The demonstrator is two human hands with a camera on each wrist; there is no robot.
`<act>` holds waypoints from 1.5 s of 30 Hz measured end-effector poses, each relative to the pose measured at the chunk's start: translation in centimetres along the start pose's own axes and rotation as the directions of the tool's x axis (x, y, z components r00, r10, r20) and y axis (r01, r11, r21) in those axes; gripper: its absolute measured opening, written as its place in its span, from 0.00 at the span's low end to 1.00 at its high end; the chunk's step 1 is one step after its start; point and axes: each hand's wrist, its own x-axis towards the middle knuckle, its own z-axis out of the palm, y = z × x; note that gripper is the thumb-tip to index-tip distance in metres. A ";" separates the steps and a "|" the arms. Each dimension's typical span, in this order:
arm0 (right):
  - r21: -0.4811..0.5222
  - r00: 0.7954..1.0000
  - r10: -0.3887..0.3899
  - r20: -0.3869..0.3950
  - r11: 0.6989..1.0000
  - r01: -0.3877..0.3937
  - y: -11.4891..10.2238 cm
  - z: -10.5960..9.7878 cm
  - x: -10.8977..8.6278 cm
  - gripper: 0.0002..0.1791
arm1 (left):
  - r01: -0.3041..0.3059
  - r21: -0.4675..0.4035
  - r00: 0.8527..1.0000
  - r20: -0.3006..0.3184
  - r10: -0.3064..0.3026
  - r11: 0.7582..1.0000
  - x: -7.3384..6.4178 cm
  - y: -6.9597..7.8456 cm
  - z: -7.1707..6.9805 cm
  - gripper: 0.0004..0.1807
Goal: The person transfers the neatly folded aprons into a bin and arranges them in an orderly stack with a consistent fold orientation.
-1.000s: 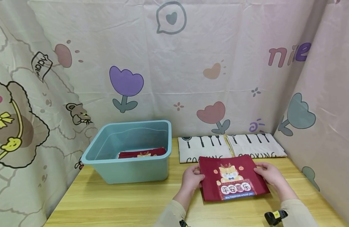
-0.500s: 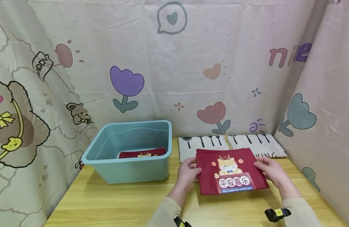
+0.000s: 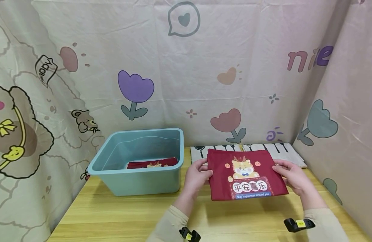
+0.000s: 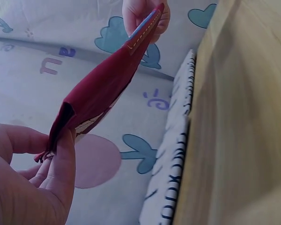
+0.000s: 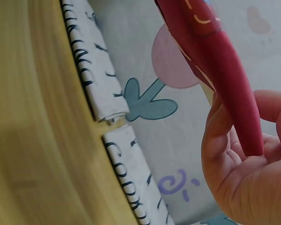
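Note:
A folded red cloth (image 3: 249,173) with a cartoon dog, white characters and a blue strip printed on it hangs above the table, tilted toward me. My left hand (image 3: 197,176) pinches its left edge, and my right hand (image 3: 291,176) grips the right edge. In the left wrist view, the thumb and fingers of the left hand (image 4: 35,171) close on the end of the layered cloth (image 4: 100,84). From the right wrist, the cloth's folded end (image 5: 234,89) sits between the thumb and fingers of the right hand (image 5: 246,173).
Two folded white cloths, a left one (image 3: 195,158) and a right one (image 3: 290,157), lie side by side by the back curtain (image 3: 186,84), partly behind the red cloth. A blue-green bin (image 3: 140,183) stands left on the wooden table (image 3: 122,215), with another red cloth (image 3: 151,163) inside.
Both hands have raised the folded red cloth off the table and moved it away from me. It now covers more of the white cloths; the bin has stayed put.

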 end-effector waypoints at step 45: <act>0.174 0.979 -0.199 0.052 0.967 0.188 -7.7 6.3 1.4 0.29 | -0.199 0.079 0.975 -0.082 0.206 0.977 -1.4 7.6 -8.4 0.28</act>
